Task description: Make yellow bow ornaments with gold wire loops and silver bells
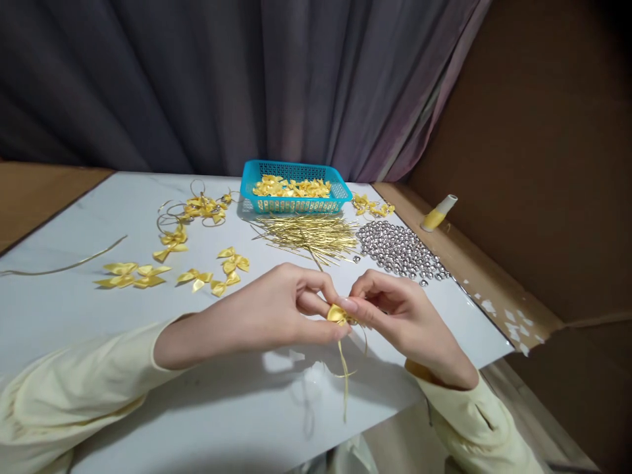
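Note:
Both hands meet over the front of the white table (74, 309). My left hand (276, 309) and my right hand (395, 316) pinch a small yellow ribbon bow (337, 315) between fingertips and thumbs. A thin gold wire tie (344, 375) hangs down from the bow towards the table. Both hands are closed on the bow. Pale yellow sleeves cover both forearms.
A blue basket (296, 204) of yellow bows stands at the back. In front of it lie a pile of gold wire ties (311, 237) and a heap of silver beads (399, 253). Loose yellow bows (148, 273) lie at left. A yellow-white tube (438, 213) rests on brown cardboard at right.

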`<state>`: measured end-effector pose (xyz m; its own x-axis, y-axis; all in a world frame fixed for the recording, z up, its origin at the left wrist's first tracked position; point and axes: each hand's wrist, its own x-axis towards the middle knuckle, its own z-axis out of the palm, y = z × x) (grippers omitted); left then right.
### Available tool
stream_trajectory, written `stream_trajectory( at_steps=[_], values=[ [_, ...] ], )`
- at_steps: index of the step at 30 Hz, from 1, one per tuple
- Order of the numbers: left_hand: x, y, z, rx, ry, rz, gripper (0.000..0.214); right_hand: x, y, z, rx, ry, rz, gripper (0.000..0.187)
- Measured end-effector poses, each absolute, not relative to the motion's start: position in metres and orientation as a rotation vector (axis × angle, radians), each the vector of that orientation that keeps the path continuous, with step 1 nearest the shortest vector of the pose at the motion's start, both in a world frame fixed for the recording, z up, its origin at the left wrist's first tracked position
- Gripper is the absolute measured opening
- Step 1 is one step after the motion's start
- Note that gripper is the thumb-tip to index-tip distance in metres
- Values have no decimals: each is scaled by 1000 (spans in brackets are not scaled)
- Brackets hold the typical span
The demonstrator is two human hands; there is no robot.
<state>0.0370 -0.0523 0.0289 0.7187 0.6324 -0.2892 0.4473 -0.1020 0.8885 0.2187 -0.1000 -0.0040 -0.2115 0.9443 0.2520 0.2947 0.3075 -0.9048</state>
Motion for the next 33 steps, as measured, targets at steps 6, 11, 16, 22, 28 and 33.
stream_trajectory(
  at_steps=[6,11,16,22,28,33],
  values=[
    [38,-52,31,1732,877,270,21,217,-101,-2,-1131,-1701,879,23],
    [39,-53,37,1709,877,291,19,216,-102,-1,-1130,-1694,846,21],
    [37,-51,35,1683,838,249,21,215,-102,-1,-1116,-1686,827,21],
    [36,-49,34,1681,803,205,19,214,-101,-1,-1079,-1681,821,19],
    [36,-47,35,1663,795,178,18,215,-101,-3,-1039,-1657,821,19],
    [34,-46,30,1663,777,172,17,215,-101,-4,-1035,-1661,821,18]
  ],
)
